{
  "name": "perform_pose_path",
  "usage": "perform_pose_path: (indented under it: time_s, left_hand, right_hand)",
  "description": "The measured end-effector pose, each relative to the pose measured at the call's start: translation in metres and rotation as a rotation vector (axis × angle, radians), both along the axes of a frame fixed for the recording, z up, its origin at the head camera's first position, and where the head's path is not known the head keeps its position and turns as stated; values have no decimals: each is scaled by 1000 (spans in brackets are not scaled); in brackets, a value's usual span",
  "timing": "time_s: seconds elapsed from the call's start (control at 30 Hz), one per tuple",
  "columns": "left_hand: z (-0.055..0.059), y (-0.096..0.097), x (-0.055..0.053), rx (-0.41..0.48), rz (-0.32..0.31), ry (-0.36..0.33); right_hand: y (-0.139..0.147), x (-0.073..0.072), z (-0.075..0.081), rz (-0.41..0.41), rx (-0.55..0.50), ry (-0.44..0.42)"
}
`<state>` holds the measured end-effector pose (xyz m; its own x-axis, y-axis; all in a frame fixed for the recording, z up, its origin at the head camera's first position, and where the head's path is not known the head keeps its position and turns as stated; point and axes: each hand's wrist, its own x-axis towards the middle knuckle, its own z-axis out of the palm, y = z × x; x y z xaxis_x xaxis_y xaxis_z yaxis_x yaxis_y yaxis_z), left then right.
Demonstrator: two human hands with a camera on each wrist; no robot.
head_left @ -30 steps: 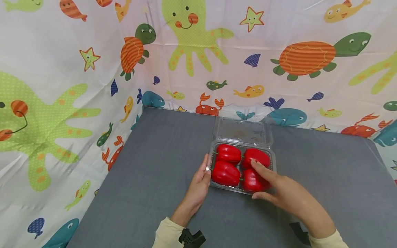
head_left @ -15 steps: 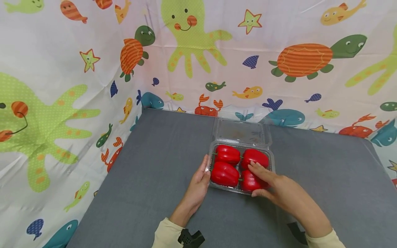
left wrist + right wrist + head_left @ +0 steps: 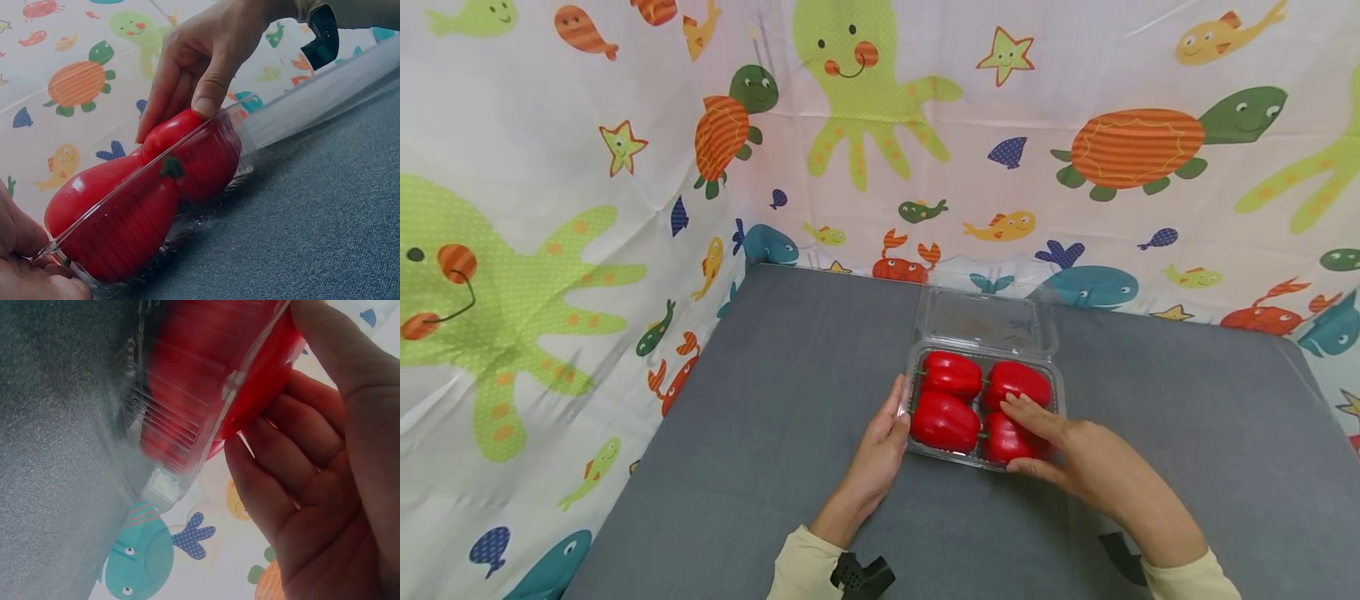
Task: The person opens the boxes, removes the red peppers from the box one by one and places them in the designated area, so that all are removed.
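The red peppers sit in a clear plastic tray, which lies below and right of the middle of my view. Taking the tray as my clock, with 12 pointing away from me, the far-left pepper is at 10, the far-right pepper at 2, the near-left pepper at 8 and the near-right pepper between 4 and 5. My right hand, coming in from 4, pinches the near-right pepper, fingers curled over its far side and thumb on the side nearest me. My left hand grips the tray's wall at 8 to 9.

Compared with a second ago, little has changed: my right fingertips have slipped slightly nearer me, down from the far-right pepper's edge, and show closer together. My left hand and the peppers look unmoved, and the lid lies folded back at 12 as before.

Underneath is a bench in plain grey cloth. The lid's far edge overlaps the bottom of a white printed curtain; I can't tell whether they touch. On the curtain I see a green octopus toward 11, an orange-shelled turtle toward 1 and another octopus between 9 and 10. My cream sleeves enter at 7 and 5.
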<state>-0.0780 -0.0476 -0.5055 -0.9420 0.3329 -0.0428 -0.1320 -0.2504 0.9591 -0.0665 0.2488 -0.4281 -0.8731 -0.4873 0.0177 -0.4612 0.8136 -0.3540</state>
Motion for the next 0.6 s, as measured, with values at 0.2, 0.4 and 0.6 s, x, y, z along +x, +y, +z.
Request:
perform_pose_path:
  time_s: [0.2,0.4,0.6]
  left_hand:
    - [1,-1,0,-8,-6,10]
    - [1,-1,0,-8,-7,2]
    - [2,-2,-1,-3,-4,-2]
  right_hand:
    - [1,0,-1,16,-11,14]
    - [3,-1,-5,46,-56,21]
    - [5,-4,-8,62,-107,20]
